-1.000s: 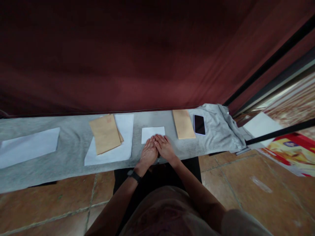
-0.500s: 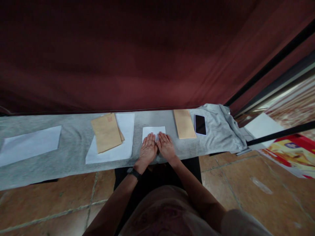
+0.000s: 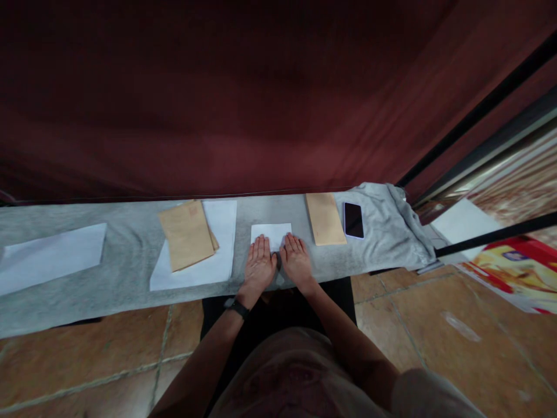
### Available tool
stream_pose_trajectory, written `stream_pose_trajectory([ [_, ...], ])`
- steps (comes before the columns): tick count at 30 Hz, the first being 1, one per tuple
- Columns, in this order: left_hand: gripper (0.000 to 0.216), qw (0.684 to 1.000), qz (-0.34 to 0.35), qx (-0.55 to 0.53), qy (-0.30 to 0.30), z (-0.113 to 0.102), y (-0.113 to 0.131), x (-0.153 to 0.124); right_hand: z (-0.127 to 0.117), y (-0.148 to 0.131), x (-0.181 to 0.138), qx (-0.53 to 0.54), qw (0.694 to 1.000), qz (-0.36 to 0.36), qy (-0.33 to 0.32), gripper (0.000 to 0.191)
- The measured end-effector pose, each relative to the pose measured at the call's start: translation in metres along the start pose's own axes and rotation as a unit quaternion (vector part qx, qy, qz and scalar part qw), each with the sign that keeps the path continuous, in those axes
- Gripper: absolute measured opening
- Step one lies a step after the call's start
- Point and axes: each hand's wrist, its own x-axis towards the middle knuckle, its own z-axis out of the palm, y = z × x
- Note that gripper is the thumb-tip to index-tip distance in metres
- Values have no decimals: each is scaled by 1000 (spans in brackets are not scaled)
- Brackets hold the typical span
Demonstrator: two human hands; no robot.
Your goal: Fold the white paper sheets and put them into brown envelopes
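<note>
A small folded white sheet of paper [image 3: 272, 231] lies flat on the grey cloth in front of me. My left hand [image 3: 260, 264] rests on its lower left part, palm down with fingers stretched out. On the lower right part lies my right hand [image 3: 296, 261], also flat with its fingers extended. Both hands cover the near portion of the paper, so that edge is partly hidden. To the right of my right hand is a brown envelope [image 3: 325, 219].
A phone [image 3: 353, 220] lies right of the envelope. Left of my hands, brown envelopes [image 3: 187, 235] sit on white sheets [image 3: 224, 244]. Another white sheet [image 3: 52, 255] lies far left on the grey cloth [image 3: 126, 255]. A red curtain [image 3: 209, 145] hangs behind; a dark bar [image 3: 496, 235] crosses at right.
My two hands have moved slightly apart on the paper, the left one to the left and the right one to the right. More of the paper's middle shows between them.
</note>
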Motion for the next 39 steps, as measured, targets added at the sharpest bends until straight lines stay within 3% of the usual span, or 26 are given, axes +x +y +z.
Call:
stream_pose_trajectory([
  [16,67,999,-47,-3,24,1,4,-3,-1,1,-2,0,1000,13,16,50],
  [39,62,991,-92,-4,102,3,1,-6,-3,1,-2,-1,1000,12,17,49],
])
